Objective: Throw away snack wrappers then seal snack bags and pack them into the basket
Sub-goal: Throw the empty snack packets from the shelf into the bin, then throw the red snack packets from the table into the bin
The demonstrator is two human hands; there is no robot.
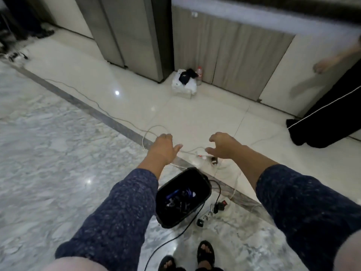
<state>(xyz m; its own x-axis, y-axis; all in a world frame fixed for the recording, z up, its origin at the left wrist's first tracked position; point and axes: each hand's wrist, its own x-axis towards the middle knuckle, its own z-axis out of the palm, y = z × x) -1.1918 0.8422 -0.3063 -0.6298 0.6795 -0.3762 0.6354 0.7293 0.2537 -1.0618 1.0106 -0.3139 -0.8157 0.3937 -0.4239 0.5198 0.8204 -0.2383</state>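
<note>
Left hand (163,147): out over the floor beyond the bin, fingers loosely spread, nothing in it.
Right hand (224,144): same height, fingers curled half open, holding nothing.
Bin (166,218): black, open-topped, on the floor just in front of the feet (205,253); both arms reach out over it.
Wrappers (179,196): dark and blue scraps lie in the bottom of the bin; blurred, cannot tell how many.
Snack bags, basket: none in view.
Stage, as judged: the throwing-away looks done or nearly so; sealing and packing not yet started.
Cables (218,194): a black lead runs against the bin's right wall and on toward the feet; white leads loop under the hands.
Power strip (207,215): white, beside the bin, plugs in it.
Risk 1: stepping away could catch a foot in the black lead and tip the bin, spilling the scraps.
Risk 2: a snagged lead could drag plugs out of the strip.
Risk 3: floor (48,143) is glossy stone; sandals may slip on a quick turn.
Other person (332,106): stands near, to the right; a turn that way risks a bump.
</note>
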